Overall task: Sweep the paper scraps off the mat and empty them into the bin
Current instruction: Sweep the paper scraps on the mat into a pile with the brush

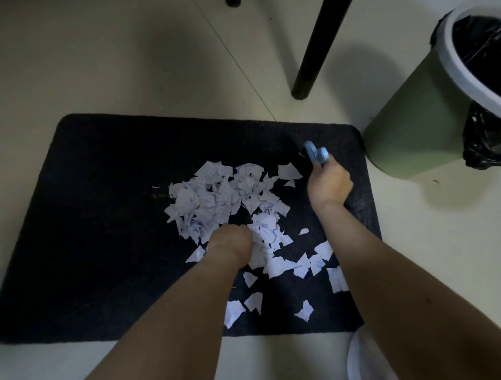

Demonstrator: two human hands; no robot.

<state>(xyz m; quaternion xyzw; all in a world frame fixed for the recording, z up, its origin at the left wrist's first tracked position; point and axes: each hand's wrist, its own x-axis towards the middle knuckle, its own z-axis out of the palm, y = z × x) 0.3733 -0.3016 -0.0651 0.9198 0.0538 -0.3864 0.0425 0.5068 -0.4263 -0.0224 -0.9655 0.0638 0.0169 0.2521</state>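
A dark mat [103, 217] lies on the pale floor. Torn white paper scraps [217, 195] are heaped at its middle, and loose ones trail toward its near right edge. My left hand [230, 241] is dug into the near side of the heap. Its fingers are bent down among the scraps and mostly hidden. My right hand [329, 184] is over the mat's far right part, beside the heap, and grips a small blue tool [315, 155] that sticks up out of the fist. The green bin [414, 122], with a white rim and black liner, stands just past the mat's right corner.
A black furniture leg [314, 54] stands on the floor behind the mat, left of the bin. Another dark foot [233, 2] shows at the top edge. Something white [363, 355] sits at the bottom right by my right arm.
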